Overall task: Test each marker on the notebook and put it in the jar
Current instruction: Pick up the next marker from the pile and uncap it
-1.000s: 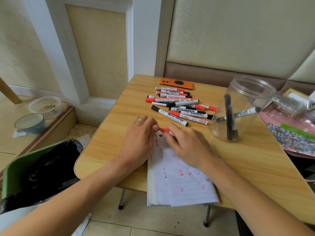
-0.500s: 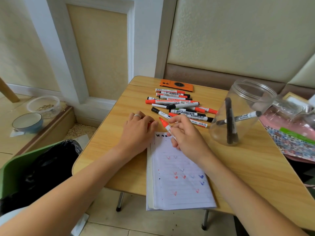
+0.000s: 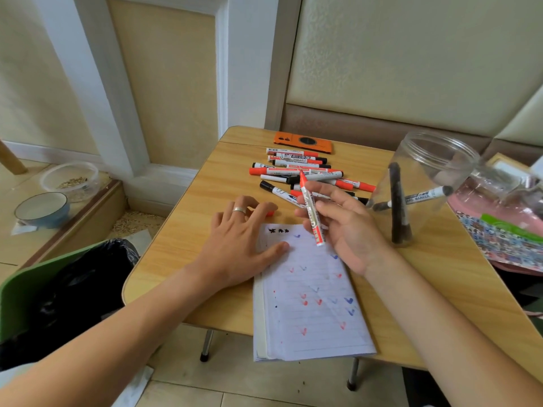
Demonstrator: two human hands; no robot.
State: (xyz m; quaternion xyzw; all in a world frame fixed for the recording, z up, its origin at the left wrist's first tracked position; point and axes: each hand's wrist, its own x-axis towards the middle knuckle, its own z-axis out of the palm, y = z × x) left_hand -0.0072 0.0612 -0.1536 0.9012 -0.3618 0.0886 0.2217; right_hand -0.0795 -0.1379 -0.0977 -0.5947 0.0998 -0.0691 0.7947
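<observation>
Uncapped red marker (image 3: 312, 211) held tip-up over notebook (image 3: 311, 301); clear jar (image 3: 423, 183) w/ 2 markers.

An orange phone case (image 3: 302, 141) is laid flat at the far edge of the wooden table (image 3: 440, 289). A green bin (image 3: 17, 292) lined with a black bag (image 3: 79, 286) is placed on the floor to the left. Further left, a blue bowl (image 3: 41, 208) and a clear container of seeds (image 3: 70, 179) are set on a low wooden step. A patterned pink bag (image 3: 505, 227) is seen at the table's right.
</observation>
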